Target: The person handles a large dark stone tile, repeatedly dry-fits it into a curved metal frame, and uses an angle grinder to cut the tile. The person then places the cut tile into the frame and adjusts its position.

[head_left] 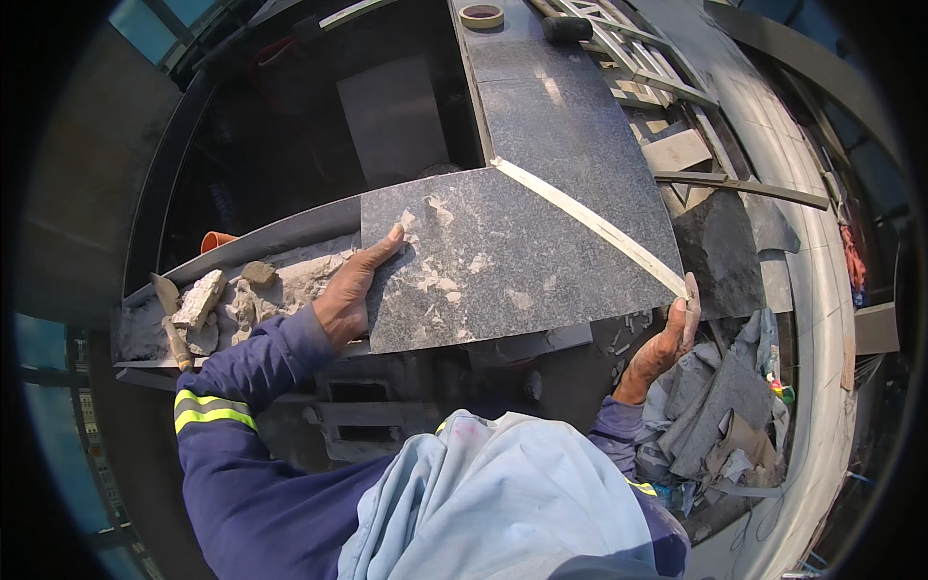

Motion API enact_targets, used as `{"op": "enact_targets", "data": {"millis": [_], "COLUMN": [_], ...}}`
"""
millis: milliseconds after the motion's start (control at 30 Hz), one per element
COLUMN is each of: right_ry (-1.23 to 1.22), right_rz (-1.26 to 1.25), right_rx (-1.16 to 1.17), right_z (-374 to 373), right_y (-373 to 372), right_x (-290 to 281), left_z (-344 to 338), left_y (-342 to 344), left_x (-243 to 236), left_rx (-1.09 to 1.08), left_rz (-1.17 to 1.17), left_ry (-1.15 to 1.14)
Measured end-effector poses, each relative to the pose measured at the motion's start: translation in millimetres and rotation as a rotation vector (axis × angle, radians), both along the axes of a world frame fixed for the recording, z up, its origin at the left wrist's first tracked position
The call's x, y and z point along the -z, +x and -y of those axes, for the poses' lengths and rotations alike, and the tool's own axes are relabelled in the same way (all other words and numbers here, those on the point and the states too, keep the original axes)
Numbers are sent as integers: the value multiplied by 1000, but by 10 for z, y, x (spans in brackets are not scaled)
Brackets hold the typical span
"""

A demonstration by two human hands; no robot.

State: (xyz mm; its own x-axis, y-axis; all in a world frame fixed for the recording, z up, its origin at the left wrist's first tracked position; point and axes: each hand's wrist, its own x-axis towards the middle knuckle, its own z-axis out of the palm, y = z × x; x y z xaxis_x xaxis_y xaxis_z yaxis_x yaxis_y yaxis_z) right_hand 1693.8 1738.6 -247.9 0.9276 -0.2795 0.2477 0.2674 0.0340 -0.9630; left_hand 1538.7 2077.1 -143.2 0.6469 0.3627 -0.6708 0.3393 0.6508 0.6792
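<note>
The left hand holds the gray slab by its left edge, thumb on top; the right hand touches its right corner, where a pale strip ends.

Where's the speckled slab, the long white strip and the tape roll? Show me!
Speckled slab [503,266]: head view, middle of its top face.
Long white strip [591,227]: head view, halfway along it.
Tape roll [481,24]: head view, near side of its ring.

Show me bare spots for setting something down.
The far granite slab looks bare between the tape roll and the pale diagonal strip. The near slab is scattered with flakes, the left hand and right hand at its edges. Crowded: the mortar bed, with rubble and a trowel.
</note>
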Motion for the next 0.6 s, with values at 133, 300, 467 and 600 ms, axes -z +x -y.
{"op": "enact_targets", "data": {"millis": [133, 300, 467, 600], "right_ry": [-16, 82, 180, 201], "right_rz": [28, 28, 22, 21], "right_rx": [-24, -77, -182, -241], "right_z": [65, 258, 515, 734], "right_y": [-4, 47, 132, 206], "right_x": [195, 397, 408, 398], "left_z": [62, 195, 436, 657], "left_y": [-24, -66, -105, -49], "left_x": [236, 393, 410, 384], "left_rx": [-83, -3, 64, 45], "left_rz": [-43, 17, 6, -3], "left_ry": [148, 232, 226, 311]}}
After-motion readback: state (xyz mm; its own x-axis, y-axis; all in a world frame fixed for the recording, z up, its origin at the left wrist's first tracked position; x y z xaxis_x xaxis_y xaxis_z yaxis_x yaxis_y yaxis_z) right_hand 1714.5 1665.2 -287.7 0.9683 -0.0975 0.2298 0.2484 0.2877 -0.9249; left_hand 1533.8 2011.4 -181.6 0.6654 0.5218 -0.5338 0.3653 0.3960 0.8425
